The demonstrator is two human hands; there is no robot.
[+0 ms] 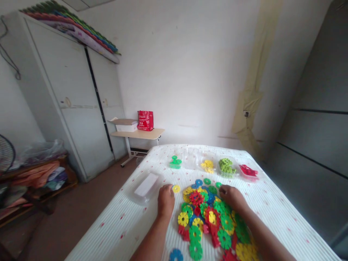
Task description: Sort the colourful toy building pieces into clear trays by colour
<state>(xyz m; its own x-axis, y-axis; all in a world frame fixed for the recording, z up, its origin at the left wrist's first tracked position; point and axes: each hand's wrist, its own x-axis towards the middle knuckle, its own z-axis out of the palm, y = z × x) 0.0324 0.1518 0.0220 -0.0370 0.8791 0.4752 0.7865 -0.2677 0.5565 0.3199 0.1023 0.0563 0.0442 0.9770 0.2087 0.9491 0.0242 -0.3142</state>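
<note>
My left hand (166, 201) is closed at the left side of the pile, its fingertips at the edge of a yellow notched plastic disc (176, 188). On the right, my right hand (233, 198) is curled, with a green notched disc (218, 185) at its thumb and fingertips. Between my arms lies a loose pile of interlocking discs (202, 212) in red, yellow, green and blue, some overlapping. A single blue disc (176, 255) lies apart near the front. My right forearm covers part of the pile's right edge.
Along the far side stand clear tubs with green discs (175, 162), yellow pieces (208, 165), light green pieces (227, 166) and red pieces (248, 172). A clear plastic lid or tray (146, 186) lies left. Behind, a side table (146, 134) holds a red bag (145, 120).
</note>
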